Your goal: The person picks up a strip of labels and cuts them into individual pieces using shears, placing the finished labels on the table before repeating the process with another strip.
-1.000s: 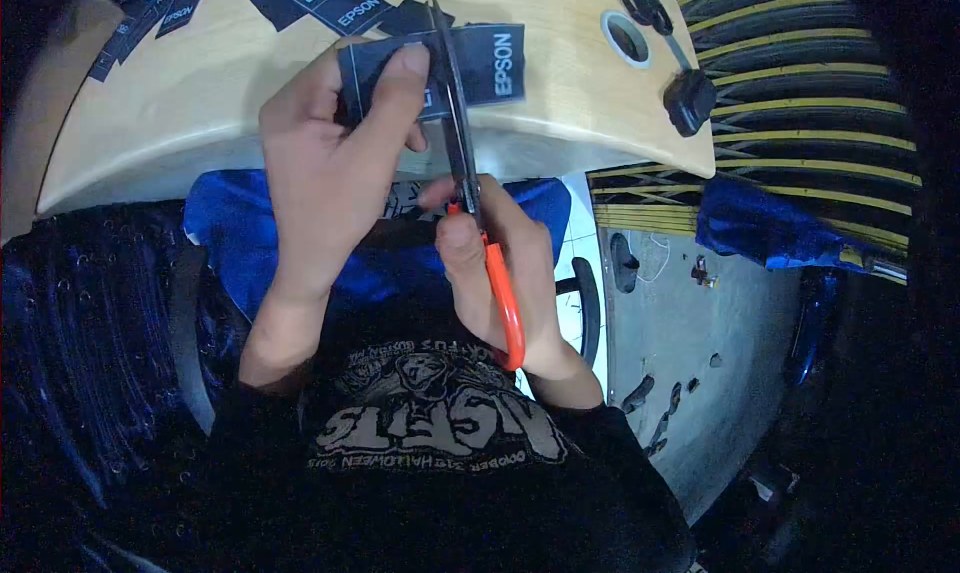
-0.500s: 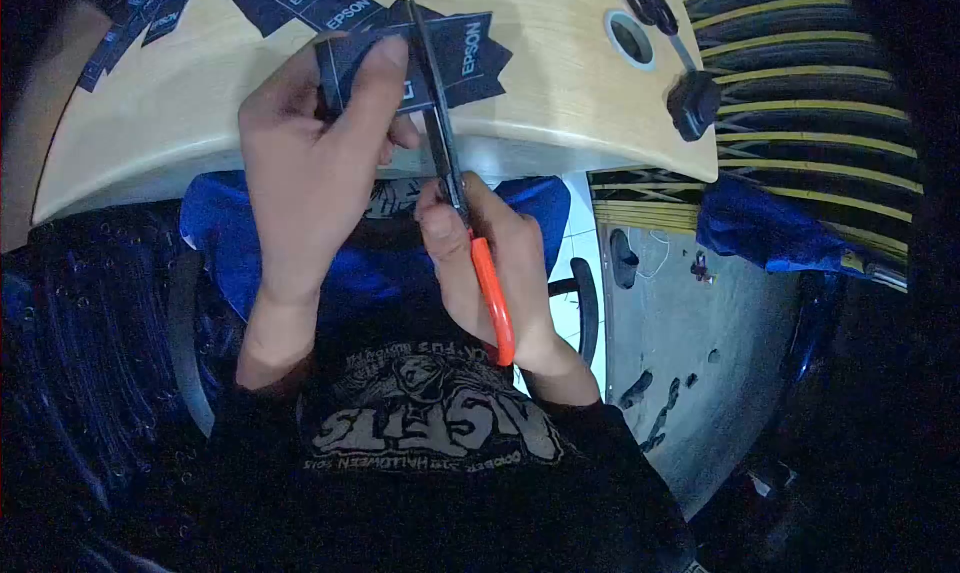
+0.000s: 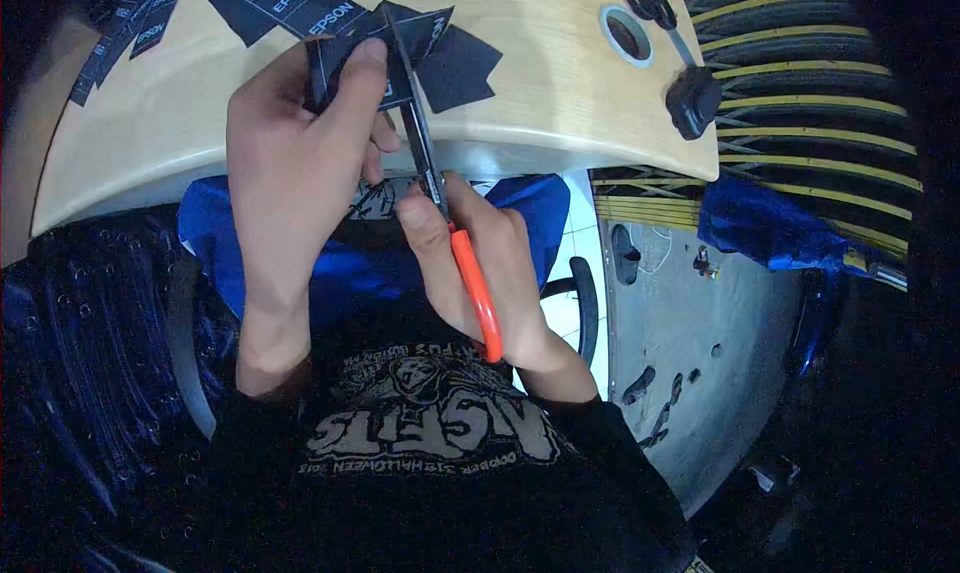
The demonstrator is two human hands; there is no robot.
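Observation:
My left hand (image 3: 305,138) pinches a black printed label piece (image 3: 343,61) between thumb and fingers, above the table's near edge. In my right hand (image 3: 478,253) is a pair of scissors (image 3: 474,295) with red-orange handles, its dark blades pointing up and away from me. The blades lie across the label piece, just right of my left thumb, and appear closed or nearly so. Right of the blades a flap of the label (image 3: 428,31) tilts up. Behind it, a dark piece (image 3: 460,68) lies on the table.
On the wooden table (image 3: 540,33) lie black EPSON label strips (image 3: 285,3) and more dark strips (image 3: 150,23) at far left. A cable hole (image 3: 627,35) and a black cable with a plug (image 3: 692,103) are at right. A slatted yellow-edged gate (image 3: 810,103) stands beyond.
Both hands, the label piece and the scissors have shifted slightly left. The label part right of the blades has turned and tilted, so its EPSON print is now mostly hidden.

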